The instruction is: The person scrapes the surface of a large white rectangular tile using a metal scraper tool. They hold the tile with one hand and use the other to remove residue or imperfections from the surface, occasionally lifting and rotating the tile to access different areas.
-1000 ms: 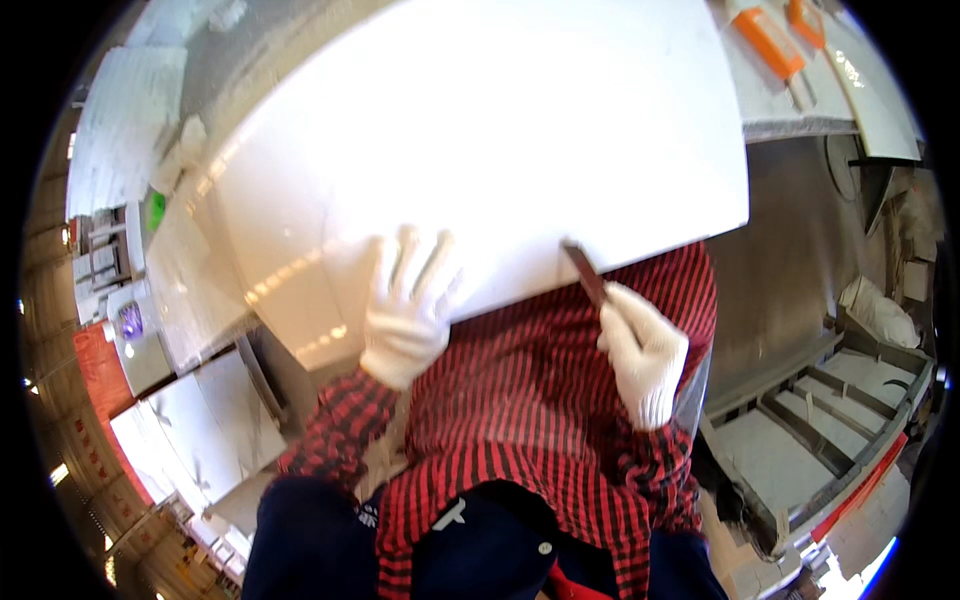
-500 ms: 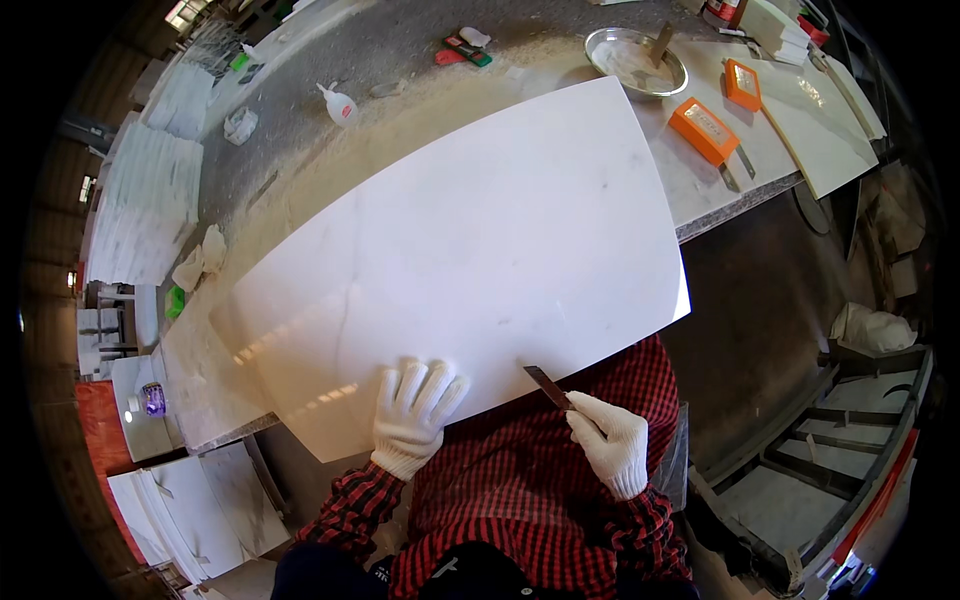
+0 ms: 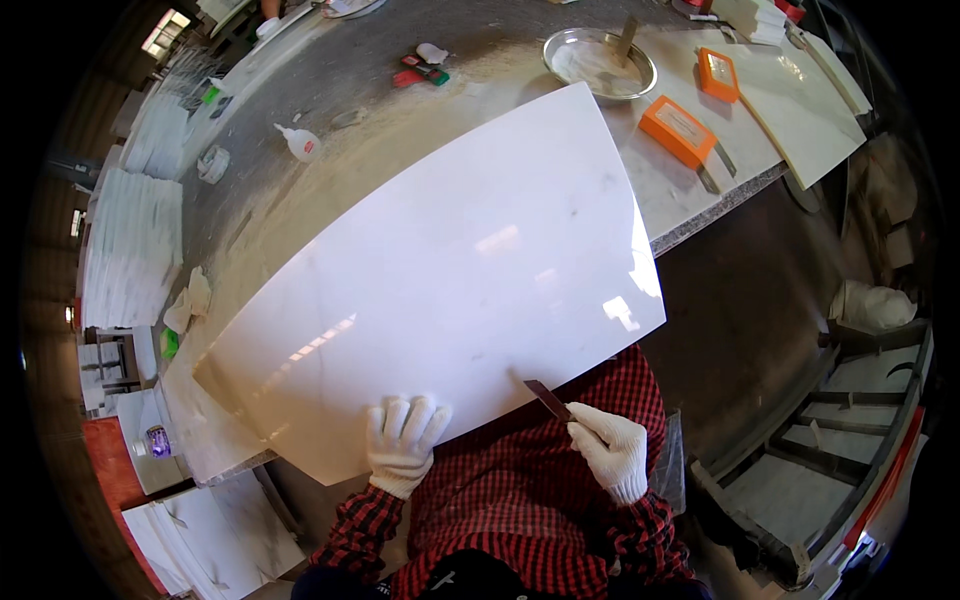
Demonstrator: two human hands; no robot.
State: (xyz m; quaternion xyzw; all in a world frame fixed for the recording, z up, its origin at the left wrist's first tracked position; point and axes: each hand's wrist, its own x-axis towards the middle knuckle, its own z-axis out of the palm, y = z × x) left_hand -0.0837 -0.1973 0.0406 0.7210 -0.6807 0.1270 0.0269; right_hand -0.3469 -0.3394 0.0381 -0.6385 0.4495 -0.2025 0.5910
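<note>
At the near edge of the dusty tabletop [image 3: 330, 90], a large white marble slab [image 3: 440, 290], its near side overhanging toward a red-checked shirt [image 3: 520, 500]. Left hand [image 3: 403, 447], white-gloved, pressed flat on the slab's near edge, fingers spread, grip closed on nothing. Right hand [image 3: 612, 450], also gloved, pinched shut around a narrow dark blade [image 3: 548, 398], tip touching the slab's edge.

Best done, by judgement: keep the left palm bearing down so the slab cannot shift or tip off the overhang, hold the blade at a low angle, draw it along the edge in short strokes, stay clear of the polished face to avoid scratches.

Far left, stacks of pale tiles [image 3: 130, 250], a crumpled rag [image 3: 190, 300], a small jar with a purple label [image 3: 158, 440]. Further along, a white squeeze bottle with a red label [image 3: 300, 145] lying on its side, small red and green packets [image 3: 420, 72]. Then a round metal dish [image 3: 600, 62] with a tool standing in it, two flat orange blocks with pale rectangular labels [image 3: 682, 130], a cream tile [image 3: 800, 100] at far right.
</note>
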